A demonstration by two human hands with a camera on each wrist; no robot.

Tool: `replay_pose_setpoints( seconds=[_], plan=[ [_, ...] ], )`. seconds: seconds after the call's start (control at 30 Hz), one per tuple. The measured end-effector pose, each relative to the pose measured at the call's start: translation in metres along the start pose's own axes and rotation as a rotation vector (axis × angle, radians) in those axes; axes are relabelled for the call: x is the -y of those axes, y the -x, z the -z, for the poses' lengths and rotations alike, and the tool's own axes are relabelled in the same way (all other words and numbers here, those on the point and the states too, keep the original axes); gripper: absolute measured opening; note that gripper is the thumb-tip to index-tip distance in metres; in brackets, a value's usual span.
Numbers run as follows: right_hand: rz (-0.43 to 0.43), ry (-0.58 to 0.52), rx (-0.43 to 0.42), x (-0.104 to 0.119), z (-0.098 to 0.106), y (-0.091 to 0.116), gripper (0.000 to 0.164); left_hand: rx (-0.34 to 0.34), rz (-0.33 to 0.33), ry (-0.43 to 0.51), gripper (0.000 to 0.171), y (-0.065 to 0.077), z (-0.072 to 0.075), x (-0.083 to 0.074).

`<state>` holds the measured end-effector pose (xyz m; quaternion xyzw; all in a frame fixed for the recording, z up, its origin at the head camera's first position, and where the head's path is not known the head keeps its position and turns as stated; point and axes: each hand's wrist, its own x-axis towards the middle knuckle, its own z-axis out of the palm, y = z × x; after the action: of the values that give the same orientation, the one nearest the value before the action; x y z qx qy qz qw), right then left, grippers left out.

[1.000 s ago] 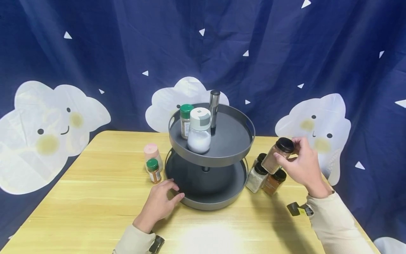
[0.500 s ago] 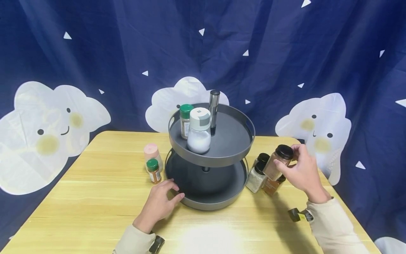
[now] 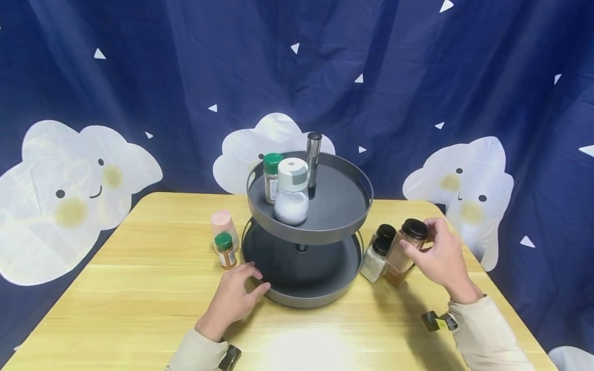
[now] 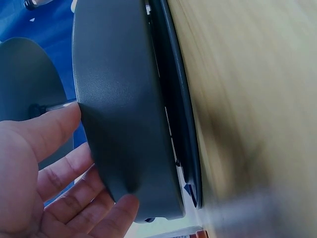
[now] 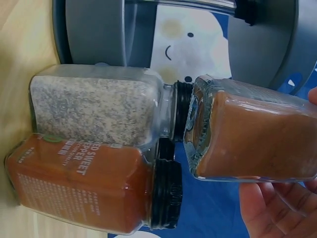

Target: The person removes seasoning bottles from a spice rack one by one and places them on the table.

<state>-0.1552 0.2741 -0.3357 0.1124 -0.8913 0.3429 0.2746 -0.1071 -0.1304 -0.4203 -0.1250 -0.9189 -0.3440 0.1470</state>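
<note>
Fingers on the right hand (image 3: 443, 256) are gripping the brown jar (image 5: 262, 136), lid (image 3: 415, 228) pointing up, long axis near vertical; it's hovering beside three more black-lidded jars (image 3: 373, 265); left hand (image 3: 233, 297), loosely relaxed, is resting against the lower tray (image 3: 301, 283); two green-lidded bottles (image 3: 226, 253), one pink shaker (image 3: 222, 222), one white shaker (image 3: 291, 202) are standing around.

Reaches in from the lower left with the left arm (image 3: 197, 353), sleeved in cream to the wrist, slanting inward. Holds the left hand (image 3: 234, 296) low, with fingers (image 4: 84, 188) gently bent and spread away from the thumb. Reaches in from the lower right with the right arm (image 3: 484, 330), likewise sleeved and angled inward. Grips with the right hand (image 3: 443, 257), farther forward than the left, thumb toward the head camera.
</note>
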Motion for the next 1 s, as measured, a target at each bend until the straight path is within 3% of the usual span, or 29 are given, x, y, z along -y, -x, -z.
replay_pose_setpoints(
  seconds=[1.0],
  plan=[
    [-0.057,0.057,0.070,-0.015,-0.013,0.021,0.050,-0.012,-0.007,-0.006,0.018,0.000,0.000,-0.001]
  ],
)
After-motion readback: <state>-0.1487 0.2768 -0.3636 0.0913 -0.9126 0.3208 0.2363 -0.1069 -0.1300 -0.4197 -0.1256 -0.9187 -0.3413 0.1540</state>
